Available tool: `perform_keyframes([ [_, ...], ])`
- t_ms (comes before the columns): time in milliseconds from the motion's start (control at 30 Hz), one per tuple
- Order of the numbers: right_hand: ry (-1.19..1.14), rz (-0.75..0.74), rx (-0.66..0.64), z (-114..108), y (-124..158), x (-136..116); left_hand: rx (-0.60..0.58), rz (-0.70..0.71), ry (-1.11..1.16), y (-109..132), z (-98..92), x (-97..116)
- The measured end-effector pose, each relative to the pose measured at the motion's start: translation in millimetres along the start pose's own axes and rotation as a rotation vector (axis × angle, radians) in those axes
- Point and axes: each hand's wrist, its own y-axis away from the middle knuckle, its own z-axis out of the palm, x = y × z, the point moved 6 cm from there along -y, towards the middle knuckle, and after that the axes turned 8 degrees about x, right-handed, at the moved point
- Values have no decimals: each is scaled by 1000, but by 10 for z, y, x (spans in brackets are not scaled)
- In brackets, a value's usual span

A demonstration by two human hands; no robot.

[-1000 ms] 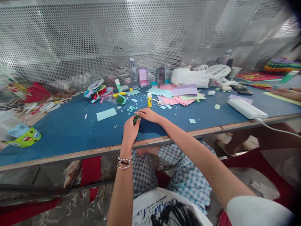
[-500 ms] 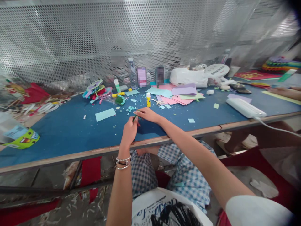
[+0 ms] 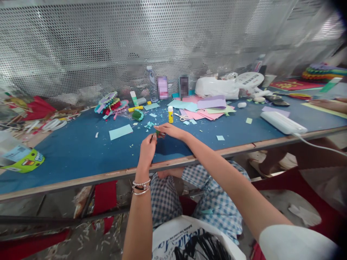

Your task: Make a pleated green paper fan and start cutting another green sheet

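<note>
My left hand (image 3: pixel 148 147) and my right hand (image 3: pixel 172 131) meet above the front part of the blue table (image 3: pixel 89 153). Between their fingertips is a small green piece (image 3: pixel 157 133), mostly covered, so its kind does not show. Both hands are closed on it. Just beyond them lies a little heap of light-blue paper bits (image 3: pixel 150 125). A yellow glue stick (image 3: pixel 170 115) with a white cap stands upright behind my right hand. Scissors (image 3: pixel 181 117) rest to its right. A dark green crumpled bundle (image 3: pixel 137 115) sits behind my left hand.
Coloured paper sheets (image 3: pixel 211 103) are piled at the back, near a white plastic bag (image 3: pixel 217 88) and a water bottle (image 3: pixel 151 85). A light-blue sheet (image 3: pixel 120 132) lies left. A white power strip (image 3: pixel 283 122) and another person's hand (image 3: pixel 334 106) are at right.
My hands have shifted slightly around the green piece, and less of it shows now. The right fingers are curled more over it. The things on the table stay put.
</note>
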Motion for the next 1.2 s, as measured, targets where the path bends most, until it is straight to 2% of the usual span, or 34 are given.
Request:
perform_keyframes([
  [133,-75,86,-15,7,4,33,14,-33,-6,16,-16,11],
  [333,-96,95,-69,14,5,51,-29,51,-147,47,-12,113],
  [533,-115,102,-68,21,17,25,-66,62,-161,52,15,88],
  [767,-170,52,-80,30,12,27,-26,57,-30,64,-3,87],
  [1033,-49,-7,-44,-25,12,-46,18,45,-31,60,-12,66],
  [1200,11,-49,-64,-42,-10,-21,22,43,-119,57,-30,83],
])
